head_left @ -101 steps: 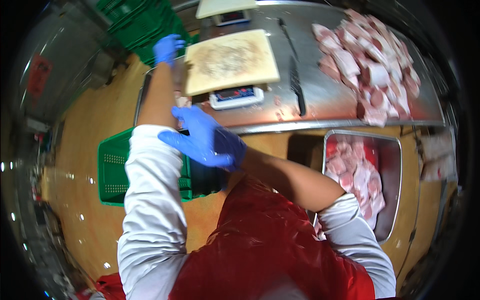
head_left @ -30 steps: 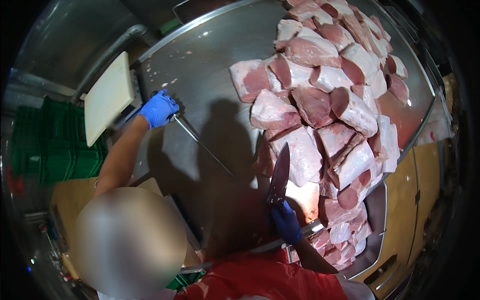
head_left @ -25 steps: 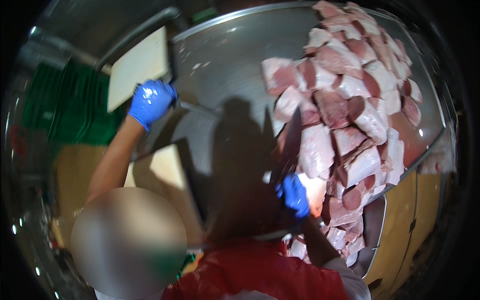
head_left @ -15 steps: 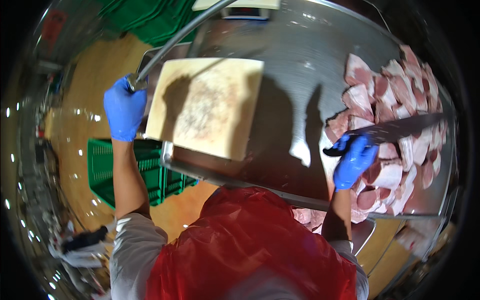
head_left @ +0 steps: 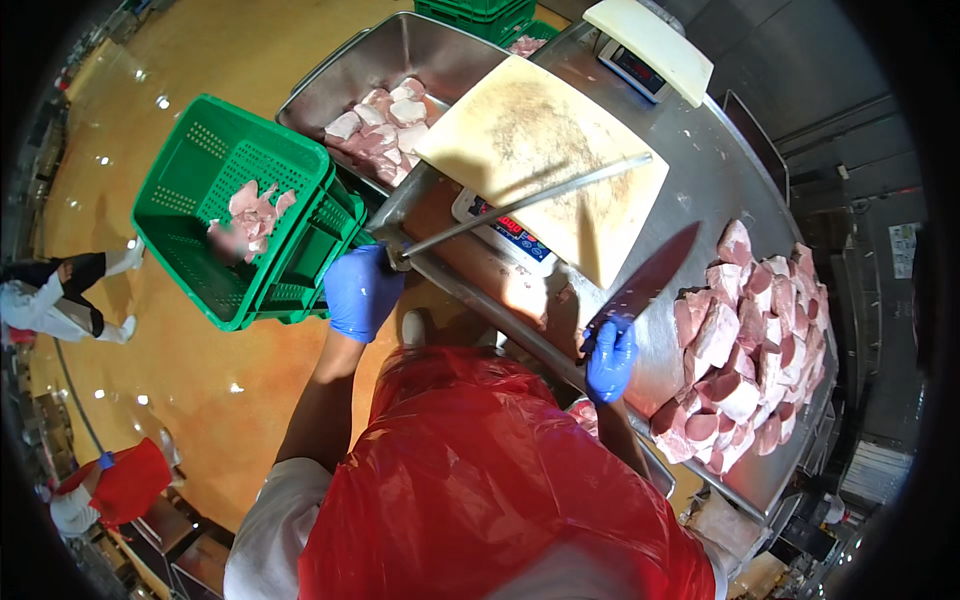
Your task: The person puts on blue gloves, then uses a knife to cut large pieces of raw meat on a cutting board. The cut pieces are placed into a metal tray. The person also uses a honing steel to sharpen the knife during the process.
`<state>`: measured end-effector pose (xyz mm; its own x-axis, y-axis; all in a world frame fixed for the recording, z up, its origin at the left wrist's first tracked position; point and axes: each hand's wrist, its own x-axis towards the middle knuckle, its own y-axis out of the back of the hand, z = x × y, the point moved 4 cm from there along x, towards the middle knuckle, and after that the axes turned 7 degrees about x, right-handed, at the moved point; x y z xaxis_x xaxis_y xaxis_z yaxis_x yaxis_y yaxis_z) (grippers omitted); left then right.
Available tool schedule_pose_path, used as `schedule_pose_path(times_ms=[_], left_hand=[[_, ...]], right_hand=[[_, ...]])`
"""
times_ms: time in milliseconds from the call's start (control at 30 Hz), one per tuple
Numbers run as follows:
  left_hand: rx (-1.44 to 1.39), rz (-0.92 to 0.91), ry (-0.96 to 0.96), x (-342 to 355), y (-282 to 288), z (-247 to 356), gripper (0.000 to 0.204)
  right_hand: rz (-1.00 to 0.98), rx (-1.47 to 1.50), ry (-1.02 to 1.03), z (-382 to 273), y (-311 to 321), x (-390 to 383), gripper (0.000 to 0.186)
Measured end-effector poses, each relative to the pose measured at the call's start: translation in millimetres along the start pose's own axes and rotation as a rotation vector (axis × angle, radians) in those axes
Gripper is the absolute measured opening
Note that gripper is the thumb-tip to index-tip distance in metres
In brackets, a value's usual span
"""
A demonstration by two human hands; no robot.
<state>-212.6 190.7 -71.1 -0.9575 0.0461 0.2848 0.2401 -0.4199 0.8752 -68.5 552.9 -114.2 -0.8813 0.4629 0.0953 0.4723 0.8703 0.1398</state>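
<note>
In the head view, a grey stainless steel table [head_left: 690, 165] runs slantwise across the right half, its top shiny and marked with a few scraps; around it spreads a glossy orange-brown floor [head_left: 220, 400], and grey metal wall panels [head_left: 860, 150] stand at the right. The left hand in a blue glove [head_left: 365, 293] is near the table's front edge, its fingers closed around the end of a long thin grey metal rod [head_left: 528, 203], which passes over a cream rectangular cutting board [head_left: 560, 130] and hides a strip of it. The right hand in a blue glove [head_left: 612, 362] has its fingers wrapped around the handle of a broad dark-bladed knife [head_left: 655, 275], which points away over the table, between the board and a large heap of pink and white meat pieces [head_left: 755, 360]. The board partly covers a blue and white scale [head_left: 520, 242]. Beyond are a white board [head_left: 650, 45] upon another scale [head_left: 635, 72], and a deep steel tub [head_left: 370, 60] with meat inside. A green plastic crate [head_left: 180, 200] with pink trimmings [head_left: 255, 215] is left of the table. Two other persons are at the far left, and a red plastic apron [head_left: 480, 470] fills the lower middle
</note>
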Motion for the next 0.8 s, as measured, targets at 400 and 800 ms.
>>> schedule_pose_path(times_ms=[400,800], left_hand=[[-0.096,0.084,-0.338,50,81,2,0.015],[-0.019,0.124,-0.391,44,89,-7,0.012]], right_hand=[[0.535,0.130,0.644,-194,-73,40,0.019],[-0.139,-0.850,0.543,6,-55,-84,0.026]])
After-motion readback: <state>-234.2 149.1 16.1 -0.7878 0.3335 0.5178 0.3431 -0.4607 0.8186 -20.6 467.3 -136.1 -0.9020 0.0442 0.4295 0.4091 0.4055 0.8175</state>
